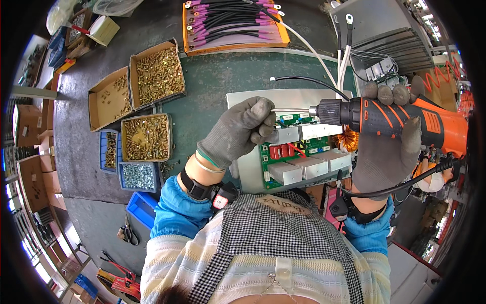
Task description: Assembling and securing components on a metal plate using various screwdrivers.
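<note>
My right hand (387, 152), in a grey glove, is wrapped round an orange and black power screwdriver (400, 119) held level, its long bit (293, 110) pointing left. My gloved left hand (240, 126) is closed in a pinch at the bit's tip; whatever small piece sits between the fingers is hidden. Below both hands lies a green circuit board (266, 157) with silver heat sinks (286, 173), red parts (281, 151) and a copper coil (348, 139). The board rests on a pale metal plate (248, 175).
Cardboard boxes of brass-coloured screws (159, 73) stand at the left, beside a blue bin of small silver parts (137, 176). An orange tray (228, 48) of black cables lies at the far side. White cables (346, 66) rise behind the board. Pliers (128, 233) lie lower left.
</note>
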Tool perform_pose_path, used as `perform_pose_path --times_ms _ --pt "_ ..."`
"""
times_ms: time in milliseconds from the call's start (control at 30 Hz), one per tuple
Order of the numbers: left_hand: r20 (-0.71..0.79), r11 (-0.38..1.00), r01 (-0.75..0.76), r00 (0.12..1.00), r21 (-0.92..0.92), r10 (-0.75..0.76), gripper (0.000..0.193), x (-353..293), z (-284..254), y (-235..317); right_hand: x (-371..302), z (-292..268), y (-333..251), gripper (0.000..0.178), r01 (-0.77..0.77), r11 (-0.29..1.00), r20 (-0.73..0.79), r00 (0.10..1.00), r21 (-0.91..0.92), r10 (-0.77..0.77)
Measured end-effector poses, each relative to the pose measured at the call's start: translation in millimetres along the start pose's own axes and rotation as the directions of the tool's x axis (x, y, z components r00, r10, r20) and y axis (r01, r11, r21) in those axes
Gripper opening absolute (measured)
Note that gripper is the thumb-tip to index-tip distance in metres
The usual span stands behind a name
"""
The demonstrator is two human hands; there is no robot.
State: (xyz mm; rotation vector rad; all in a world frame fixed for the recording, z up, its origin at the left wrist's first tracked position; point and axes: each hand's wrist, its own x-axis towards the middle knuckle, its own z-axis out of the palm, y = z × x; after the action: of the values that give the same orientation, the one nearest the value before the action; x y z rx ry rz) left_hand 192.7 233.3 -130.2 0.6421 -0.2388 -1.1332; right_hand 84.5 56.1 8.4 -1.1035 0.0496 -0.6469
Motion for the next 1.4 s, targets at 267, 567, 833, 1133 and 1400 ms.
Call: perform_pose_path --times_ms 267,567,833,1133,1400 --pt "-0.050 1.000 -0.017 0.999 -0.022 0.016 0.035 2 0 -5 -2 -1 6 0.057 0.092 0.993 -0.075 0.992 -0.080 -0.098" --pt "-0.291 0.988 -0.144 0.949 -0.050 0.124 0.036 0 -16 4 -3 -19 14 0.063 0.065 0.981 -0.104 0.991 -0.184 -0.085" --pt "-0.454 0.956 -0.190 0.888 -0.223 0.070 0.026 1 -25 -1 -8 -37 30 0.069 0.044 0.930 -0.132 0.986 -0.366 -0.099" --pt "-0.399 0.972 -0.174 0.912 -0.159 0.098 0.028 -1 -33 -4 -7 -30 32 0.072 0.057 0.908 -0.043 0.996 -0.416 -0.082" --pt "-0.257 0.961 -0.215 0.952 -0.171 0.167 0.029 -3 -35 -4 -4 -8 33 0.072 -0.082 0.811 0.034 0.992 -0.579 0.125"
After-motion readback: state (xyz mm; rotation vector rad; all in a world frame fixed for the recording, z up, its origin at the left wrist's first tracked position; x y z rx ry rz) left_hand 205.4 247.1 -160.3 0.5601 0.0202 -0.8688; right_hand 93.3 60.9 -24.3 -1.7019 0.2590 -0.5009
